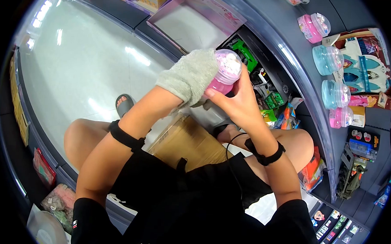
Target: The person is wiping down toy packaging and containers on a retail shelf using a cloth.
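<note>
A clear, rounded plastic jar [228, 67] with pink contents and whitish beads in its top is held up in front of me, tilted. My right hand [236, 102] grips it from the right, thumb on the near side and fingers around the far side. A light grey terry cloth [189, 75] covers my left hand like a mitt and rests against the jar's left side. The fingers under the cloth are hidden, so how they are bent does not show.
Beside my right knee, a grey shelf [286, 52] holds pink and blue jars [328, 60] and boxed toys. Packaged toys [266, 81] lie on a lower level. An open pink box [194, 23] is ahead, and a cardboard box [190, 141] stands between my legs.
</note>
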`<state>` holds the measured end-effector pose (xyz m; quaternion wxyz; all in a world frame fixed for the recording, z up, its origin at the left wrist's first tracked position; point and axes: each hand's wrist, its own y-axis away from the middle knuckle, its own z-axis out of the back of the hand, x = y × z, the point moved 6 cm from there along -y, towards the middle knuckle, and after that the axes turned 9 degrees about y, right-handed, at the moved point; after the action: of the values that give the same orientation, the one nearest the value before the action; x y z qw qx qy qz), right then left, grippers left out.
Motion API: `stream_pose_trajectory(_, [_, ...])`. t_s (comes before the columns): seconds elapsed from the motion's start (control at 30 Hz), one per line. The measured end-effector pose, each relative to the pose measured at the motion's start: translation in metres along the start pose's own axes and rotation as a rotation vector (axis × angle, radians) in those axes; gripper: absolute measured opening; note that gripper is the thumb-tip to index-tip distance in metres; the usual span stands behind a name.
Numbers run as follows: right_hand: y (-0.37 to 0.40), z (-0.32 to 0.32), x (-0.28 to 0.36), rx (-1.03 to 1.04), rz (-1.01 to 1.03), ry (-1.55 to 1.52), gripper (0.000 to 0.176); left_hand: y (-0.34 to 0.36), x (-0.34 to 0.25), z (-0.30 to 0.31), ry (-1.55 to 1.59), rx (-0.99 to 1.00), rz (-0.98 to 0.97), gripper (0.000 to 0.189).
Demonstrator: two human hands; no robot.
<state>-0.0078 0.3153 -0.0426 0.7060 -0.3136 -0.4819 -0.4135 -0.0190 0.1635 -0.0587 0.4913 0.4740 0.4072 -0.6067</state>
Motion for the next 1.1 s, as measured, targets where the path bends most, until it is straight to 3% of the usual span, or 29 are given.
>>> stream_pose_trajectory(0.03, [0.000,-0.001,-0.001,-0.046,-0.022,0.018,0.083,0.003,-0.024,-0.013,-0.742,0.041,-0.521,0.029])
stream_pose_trajectory(0.07, [0.000,-0.004,0.000,-0.047,-0.024,0.019,0.083,0.006,-0.022,-0.017,-0.741,0.042,-0.522,0.029])
stream_pose_trajectory(0.13, [0.002,-0.003,0.005,-0.197,-0.072,0.290,0.081,0.010,-0.010,-0.024,-0.820,0.082,-0.282,0.066])
stream_pose_trajectory(0.23, [-0.001,-0.001,0.001,-0.123,-0.106,0.324,0.084,0.006,0.012,-0.023,-0.626,0.042,-0.215,0.069])
stream_pose_trajectory(0.27, [-0.003,0.000,-0.001,-0.058,-0.071,0.337,0.086,0.003,-0.009,-0.021,-0.627,0.043,-0.216,0.069])
stream_pose_trajectory(0.33, [-0.003,0.007,0.002,-0.002,-0.021,0.338,0.086,-0.005,-0.016,-0.023,-0.857,0.309,0.215,0.067])
stream_pose_trajectory(0.37, [-0.002,0.007,0.006,0.060,0.028,0.340,0.087,-0.003,-0.007,-0.018,-0.860,0.313,0.212,0.067])
stream_pose_trajectory(0.43, [0.000,0.009,0.011,0.065,-0.050,0.261,0.086,0.000,-0.001,0.001,-0.244,0.164,0.095,0.058])
stream_pose_trajectory(0.47, [0.001,0.009,0.010,0.077,-0.127,0.184,0.085,0.007,-0.003,0.001,-0.245,0.165,0.098,0.058])
stream_pose_trajectory(0.53, [-0.002,0.009,0.003,0.085,-0.144,0.121,0.081,0.032,0.004,0.001,1.078,-0.091,0.466,0.053])
stream_pose_trajectory(0.6, [-0.004,0.001,0.010,0.135,0.002,-0.066,0.080,0.032,0.006,0.000,1.027,-0.107,0.510,0.056])
stream_pose_trajectory(0.8, [-0.003,0.000,0.001,0.061,-0.105,-0.175,0.073,0.027,-0.001,-0.004,0.692,-0.045,0.532,0.058])
stream_pose_trajectory(0.87, [-0.002,-0.001,-0.007,0.035,-0.142,-0.162,0.073,0.015,-0.009,-0.006,-0.600,0.078,-0.281,0.069])
stream_pose_trajectory(1.0, [0.001,0.005,-0.007,0.000,-0.081,0.073,0.084,0.006,-0.003,-0.012,-0.770,0.157,-0.130,0.081])
stream_pose_trajectory(1.07, [0.001,0.009,0.000,0.021,-0.014,0.109,0.089,0.004,-0.009,-0.011,-0.785,0.172,-0.269,0.062])
stream_pose_trajectory(1.1, [0.000,0.010,0.004,0.041,-0.004,0.074,0.093,0.007,-0.006,-0.010,-0.785,0.173,-0.269,0.062])
